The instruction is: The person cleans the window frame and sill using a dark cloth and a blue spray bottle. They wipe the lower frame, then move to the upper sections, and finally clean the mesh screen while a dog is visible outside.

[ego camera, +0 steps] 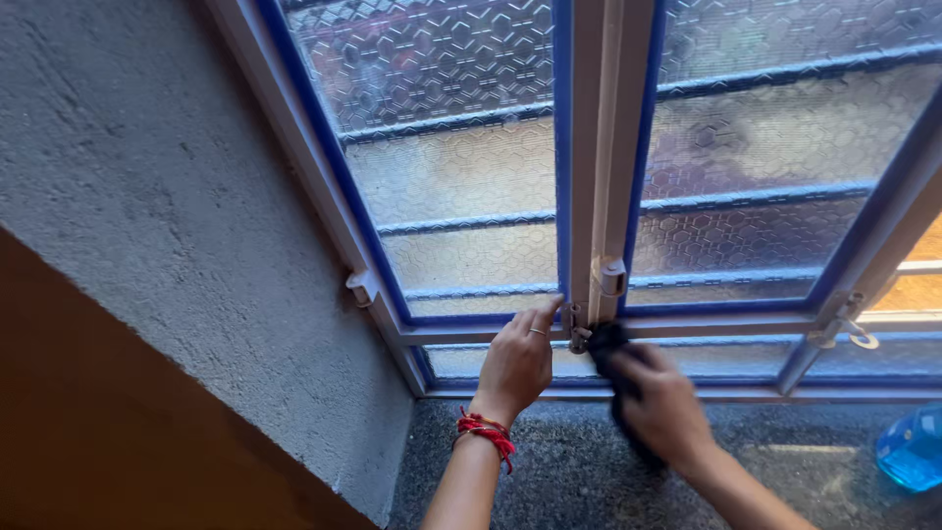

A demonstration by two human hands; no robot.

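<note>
**Two hands at the window latch**

Left hand (pixel 517 361), ringed and with a red thread band (pixel 485 432) at the wrist, raised to the lower rail of the white metal window frame with blue edging (pixel 595 147). Index fingertip pressed against the frame just left of the small rusty metal latch (pixel 574 327), remaining fingers loosely curled, nothing held inside them. Right hand (pixel 663 402) just beside it, closed round a dark crumpled cloth (pixel 606 345); cloth bunched up out of the fist and touching the latch and the foot of the central upright. Grip tight on the cloth, knuckles up, thumb side hidden. Hands near each other but apart, latch between them.

Above, two panes of patterned frosted glass (pixel 461 167) either side of the upright, horizontal bars showing dimly through. A white catch (pixel 612 277) on the upright just above the latch. A white hinge bracket (pixel 361 288) on the left edge of the frame, against the rough grey plastered wall (pixel 167 206). A hooked metal stay (pixel 850 328) on the slanted bar at lower right. Below, a speckled grey stone sill (pixel 569 471) under both forearms. A translucent blue plastic bottle (pixel 913 449) at the far right edge of the sill, well apart from the hands, only partly in view.
</note>
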